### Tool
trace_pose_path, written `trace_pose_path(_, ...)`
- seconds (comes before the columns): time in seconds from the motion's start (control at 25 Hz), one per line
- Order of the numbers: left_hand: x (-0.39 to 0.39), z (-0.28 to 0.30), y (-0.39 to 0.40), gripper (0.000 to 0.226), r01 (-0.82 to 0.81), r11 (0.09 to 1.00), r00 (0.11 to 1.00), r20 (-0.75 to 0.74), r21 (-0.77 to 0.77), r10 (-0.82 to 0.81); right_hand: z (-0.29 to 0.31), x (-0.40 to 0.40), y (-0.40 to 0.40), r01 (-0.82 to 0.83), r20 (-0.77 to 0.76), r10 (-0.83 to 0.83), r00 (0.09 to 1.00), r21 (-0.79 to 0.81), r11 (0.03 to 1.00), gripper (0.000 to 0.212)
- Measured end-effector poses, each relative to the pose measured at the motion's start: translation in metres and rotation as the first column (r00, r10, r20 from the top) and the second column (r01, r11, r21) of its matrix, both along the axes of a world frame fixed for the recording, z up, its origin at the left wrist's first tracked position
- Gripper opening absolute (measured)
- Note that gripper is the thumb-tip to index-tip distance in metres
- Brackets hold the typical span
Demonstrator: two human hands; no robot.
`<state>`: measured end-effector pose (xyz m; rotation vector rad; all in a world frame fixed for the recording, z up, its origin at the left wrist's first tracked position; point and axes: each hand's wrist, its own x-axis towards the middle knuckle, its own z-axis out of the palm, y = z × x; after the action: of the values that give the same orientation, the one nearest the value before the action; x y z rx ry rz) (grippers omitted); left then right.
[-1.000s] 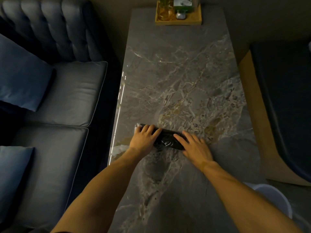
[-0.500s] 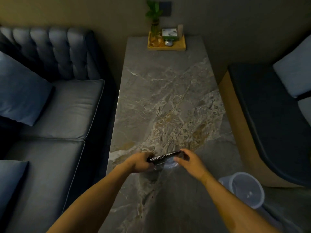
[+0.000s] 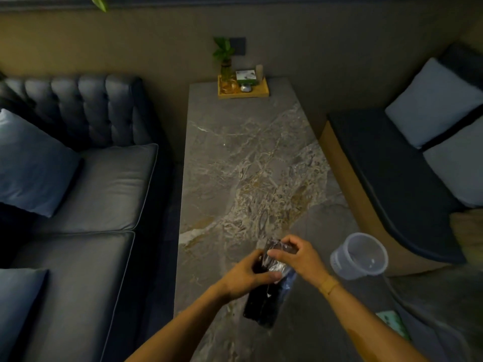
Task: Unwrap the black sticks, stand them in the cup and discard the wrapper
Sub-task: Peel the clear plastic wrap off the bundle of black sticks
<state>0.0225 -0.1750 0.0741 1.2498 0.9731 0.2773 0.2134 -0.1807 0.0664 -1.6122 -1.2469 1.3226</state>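
1. Head view, nearest first: both my forearms reach in from the bottom edge over the grey marbled surface, and my two hands meet above its near part.
2. My left hand is closed around the upper part of the bundle of black sticks, thumb pressed across the front; the bundle hangs down from my grip, tilted, its lower end toward me and lifted off the surface.
3. My right hand is curled, its fingertips pinching the crinkled clear wrapper at the top end of the bundle. A pale band sits on that wrist.
4. The wrapper is on the sticks, shiny and bunched where my fingers hold it.
5. Just to the right of my right hand, off the surface's edge and lower down, stands a translucent bucket-like container with its open mouth up; I cannot tell whether it is the cup or a bin.
6. To my left runs a dark leather sofa with blue cushions; to my right is a dark bench seat with pale cushions.
7. At the far end of the surface, against the wall, sits a wooden tray carrying a small plant in a glass, a little box and a few small items too blurred to name.
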Motion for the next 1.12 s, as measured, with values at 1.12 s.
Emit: trace_pose_path(1.12,0.066,-0.041,-0.099,0.054,0.529,0.353,0.794,-0.597,0.772,0.115,-0.045,0.091,-0.116,-0.335,-0.471,0.158,0.868,-0.319,0.887,0.065)
